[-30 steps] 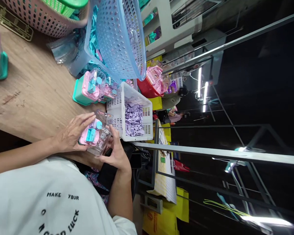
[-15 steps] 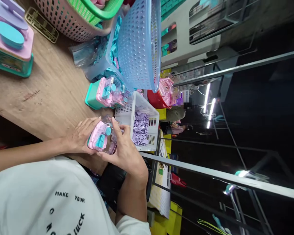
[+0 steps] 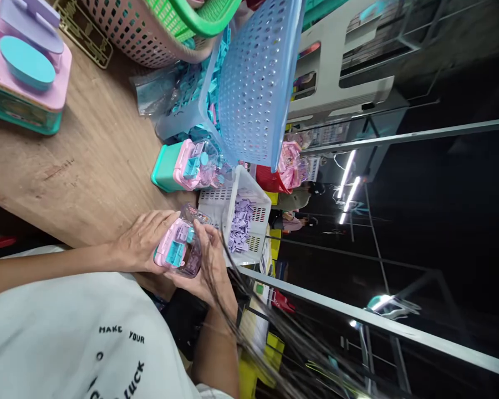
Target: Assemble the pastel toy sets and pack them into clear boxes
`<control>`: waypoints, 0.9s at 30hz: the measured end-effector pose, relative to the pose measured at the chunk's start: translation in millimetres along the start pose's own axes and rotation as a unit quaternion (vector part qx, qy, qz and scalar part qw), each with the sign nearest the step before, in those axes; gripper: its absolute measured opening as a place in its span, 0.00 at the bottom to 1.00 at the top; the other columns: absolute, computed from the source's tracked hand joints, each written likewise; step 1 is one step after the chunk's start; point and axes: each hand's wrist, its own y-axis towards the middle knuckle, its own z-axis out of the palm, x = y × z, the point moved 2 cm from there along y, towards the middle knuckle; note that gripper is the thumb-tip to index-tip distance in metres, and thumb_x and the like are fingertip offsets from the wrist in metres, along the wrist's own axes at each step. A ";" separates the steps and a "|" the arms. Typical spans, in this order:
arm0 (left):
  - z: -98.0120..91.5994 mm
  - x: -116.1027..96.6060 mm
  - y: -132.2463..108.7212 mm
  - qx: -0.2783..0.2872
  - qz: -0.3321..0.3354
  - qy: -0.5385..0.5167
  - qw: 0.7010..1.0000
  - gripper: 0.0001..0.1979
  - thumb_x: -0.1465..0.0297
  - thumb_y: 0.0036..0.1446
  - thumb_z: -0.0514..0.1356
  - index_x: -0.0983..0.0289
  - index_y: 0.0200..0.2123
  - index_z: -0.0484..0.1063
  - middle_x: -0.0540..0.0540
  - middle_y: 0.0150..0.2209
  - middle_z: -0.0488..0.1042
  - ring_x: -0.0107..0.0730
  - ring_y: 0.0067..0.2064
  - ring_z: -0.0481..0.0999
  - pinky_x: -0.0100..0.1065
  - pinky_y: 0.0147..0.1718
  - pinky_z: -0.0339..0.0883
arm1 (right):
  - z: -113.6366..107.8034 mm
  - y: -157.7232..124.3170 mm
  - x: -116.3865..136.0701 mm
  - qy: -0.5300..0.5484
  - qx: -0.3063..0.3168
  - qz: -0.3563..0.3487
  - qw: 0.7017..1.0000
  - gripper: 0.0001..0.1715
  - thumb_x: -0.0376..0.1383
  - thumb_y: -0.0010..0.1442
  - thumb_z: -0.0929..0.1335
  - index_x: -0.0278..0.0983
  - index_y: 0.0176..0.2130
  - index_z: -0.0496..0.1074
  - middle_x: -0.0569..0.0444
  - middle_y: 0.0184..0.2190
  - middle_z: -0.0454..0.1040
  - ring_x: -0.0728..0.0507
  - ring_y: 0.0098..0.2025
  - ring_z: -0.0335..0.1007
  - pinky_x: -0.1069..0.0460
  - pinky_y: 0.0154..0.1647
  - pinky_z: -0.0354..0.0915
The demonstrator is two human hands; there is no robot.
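Between my two hands is a small plastic toy [image 3: 175, 252] with a pink panel, turquoise parts and a clear see-through section. My left hand [image 3: 143, 241] wraps round its left end, the fingers over the pink edge. On the other side my right hand [image 3: 216, 266] grips the clear section, with fingers above and thumb below. Both palms hide part of the toy. Just beyond the hands, a similar toy [image 3: 187, 166] with a turquoise base lies on the wooden table [image 3: 100, 160]. A white basket [image 3: 253, 191] of small purple pieces [image 3: 240, 224] stands beside my right hand.
A blue perforated basket [image 3: 258, 83] leans over a bin [image 3: 166, 126] of turquoise parts. Behind are a pink basket [image 3: 128, 33] and a green basket [image 3: 210, 22]. A larger pink and turquoise toy [image 3: 29, 100] is at the far left. Dark strands of hair [image 3: 249, 310] cross the view.
The view has shifted slightly. The toy has turned a little in my hands, showing more of its turquoise front. Hair strands have come across the right forearm.
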 end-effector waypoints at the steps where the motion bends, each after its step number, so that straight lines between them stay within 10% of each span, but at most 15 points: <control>1: -0.4 0.1 0.3 0.001 -0.004 -0.001 1.000 0.54 0.51 0.50 0.68 0.69 0.72 0.49 0.72 0.64 0.65 0.61 0.64 0.65 0.53 0.61 0.62 | -1.3 0.6 0.5 0.001 0.006 0.004 1.000 0.71 0.52 0.45 0.81 0.47 0.73 0.45 0.43 0.61 0.57 0.30 0.63 0.64 0.32 0.62 0.71; 27: 11.9 7.9 -4.5 -0.004 -0.012 0.016 1.000 0.58 0.51 0.44 0.70 0.70 0.70 0.49 0.74 0.63 0.66 0.64 0.63 0.66 0.55 0.59 0.61 | -11.2 15.7 18.2 0.029 0.041 -0.013 0.999 0.62 0.41 0.51 0.78 0.45 0.73 0.46 0.43 0.60 0.58 0.34 0.65 0.61 0.37 0.66 0.68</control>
